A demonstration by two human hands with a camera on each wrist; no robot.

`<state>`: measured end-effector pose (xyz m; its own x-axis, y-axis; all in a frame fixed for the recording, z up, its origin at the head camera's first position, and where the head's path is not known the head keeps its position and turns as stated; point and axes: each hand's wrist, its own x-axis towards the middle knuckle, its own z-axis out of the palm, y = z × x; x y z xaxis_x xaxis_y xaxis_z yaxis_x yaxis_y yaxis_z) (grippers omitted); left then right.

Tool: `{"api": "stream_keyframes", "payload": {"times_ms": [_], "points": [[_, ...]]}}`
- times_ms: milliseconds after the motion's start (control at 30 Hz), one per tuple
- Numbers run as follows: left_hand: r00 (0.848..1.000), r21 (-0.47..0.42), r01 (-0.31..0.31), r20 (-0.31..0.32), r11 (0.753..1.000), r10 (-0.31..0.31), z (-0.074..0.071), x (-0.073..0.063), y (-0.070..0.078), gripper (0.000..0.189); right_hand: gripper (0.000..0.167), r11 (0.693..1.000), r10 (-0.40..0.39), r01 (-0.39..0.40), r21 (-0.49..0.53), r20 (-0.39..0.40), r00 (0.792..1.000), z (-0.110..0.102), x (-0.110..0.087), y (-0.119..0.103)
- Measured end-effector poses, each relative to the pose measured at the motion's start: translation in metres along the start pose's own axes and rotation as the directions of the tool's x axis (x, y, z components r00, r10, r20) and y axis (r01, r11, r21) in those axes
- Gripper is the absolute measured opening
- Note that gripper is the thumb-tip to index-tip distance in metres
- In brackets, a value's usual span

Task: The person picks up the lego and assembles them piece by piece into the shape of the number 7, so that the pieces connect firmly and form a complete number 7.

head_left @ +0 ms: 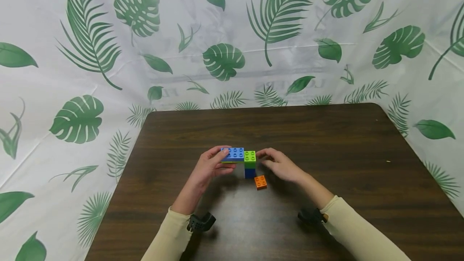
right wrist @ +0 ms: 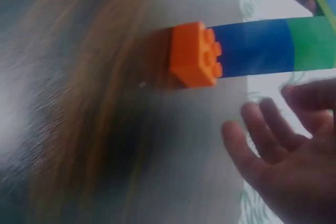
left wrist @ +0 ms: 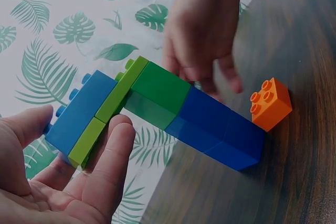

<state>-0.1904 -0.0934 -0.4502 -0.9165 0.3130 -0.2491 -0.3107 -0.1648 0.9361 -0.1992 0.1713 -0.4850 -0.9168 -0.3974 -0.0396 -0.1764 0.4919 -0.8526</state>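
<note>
A light blue building brick (head_left: 236, 152) is pinched by my left hand (head_left: 207, 168), with the thumb on its studded side and the fingers beneath. Under it runs thin lime green plate (left wrist: 87, 142), which reaches onto the top of a standing tower. That tower has a green brick (left wrist: 160, 90) above dark blue bricks (left wrist: 215, 129). Right of the tower, my right hand (head_left: 284, 167) hovers with loosely bent fingers, holding nothing. An orange brick (head_left: 260, 182) sits studs up on the table at the tower's foot, touched by neither hand.
The dark wood-grain table (head_left: 355, 148) lies under everything. A white sheet (head_left: 250, 79) printed with green leaves hangs behind it and along both sides. Dark straps with cameras (head_left: 201, 222) are worn on both wrists.
</note>
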Motion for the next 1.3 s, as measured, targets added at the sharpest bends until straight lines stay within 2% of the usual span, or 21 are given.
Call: {"api": "stream_keyframes", "payload": {"times_ms": [133, 233, 333, 433, 633, 733, 900, 1100, 1200, 1300], "points": [[1.0, 0.0, -0.007, 0.002, 1.0, 0.007, 0.0, -0.001, 0.0, 0.045, 0.032, 0.987, 0.003, 0.016, -0.162, 0.116, 0.993, 0.001, -0.011, 0.006], [1.0, 0.006, -0.013, 0.006, 1.0, 0.013, 0.001, -0.001, 0.0, 0.044, 0.038, 0.974, 0.017, 0.028, -0.227, 0.196, 0.98, 0.003, -0.017, 0.008], [1.0, 0.012, -0.017, 0.01, 1.0, 0.017, 0.001, 0.0, -0.001, 0.042, 0.049, 0.961, 0.02, 0.045, -0.274, 0.228, 0.973, 0.004, -0.02, 0.011], [1.0, 0.02, -0.019, 0.014, 1.0, 0.019, 0.001, -0.001, 0.0, 0.044, 0.052, 0.946, 0.017, 0.052, -0.319, 0.211, 0.977, 0.006, -0.023, 0.014], [1.0, 0.013, -0.018, 0.011, 1.0, 0.018, 0.0, -0.002, 0.0, 0.043, 0.038, 0.903, -0.021, 0.074, -0.422, 0.128, 0.992, 0.012, -0.027, 0.018], [1.0, 0.014, -0.024, 0.014, 1.0, 0.024, 0.0, -0.002, 0.0, 0.044, 0.034, 0.883, -0.039, 0.088, -0.461, 0.115, 0.993, 0.012, -0.028, 0.019], [0.999, 0.016, -0.023, 0.029, 1.0, 0.022, 0.0, -0.002, 0.001, 0.044, 0.031, 0.897, -0.085, 0.154, -0.414, 0.182, 0.98, 0.005, -0.029, 0.011], [0.999, 0.026, -0.003, 0.043, 1.0, 0.002, -0.001, -0.002, 0.002, 0.041, 0.03, 0.944, -0.177, 0.244, -0.221, 0.282, 0.943, -0.009, -0.032, -0.009], [0.999, 0.033, -0.004, 0.05, 0.999, 0.003, -0.002, -0.002, 0.002, 0.042, 0.03, 0.956, -0.235, 0.273, -0.109, 0.276, 0.932, -0.015, -0.034, -0.021], [0.999, 0.035, -0.009, 0.053, 0.999, 0.007, -0.002, -0.003, 0.002, 0.043, 0.031, 0.954, -0.286, 0.298, -0.028, 0.208, 0.935, -0.02, -0.033, -0.034]]}}
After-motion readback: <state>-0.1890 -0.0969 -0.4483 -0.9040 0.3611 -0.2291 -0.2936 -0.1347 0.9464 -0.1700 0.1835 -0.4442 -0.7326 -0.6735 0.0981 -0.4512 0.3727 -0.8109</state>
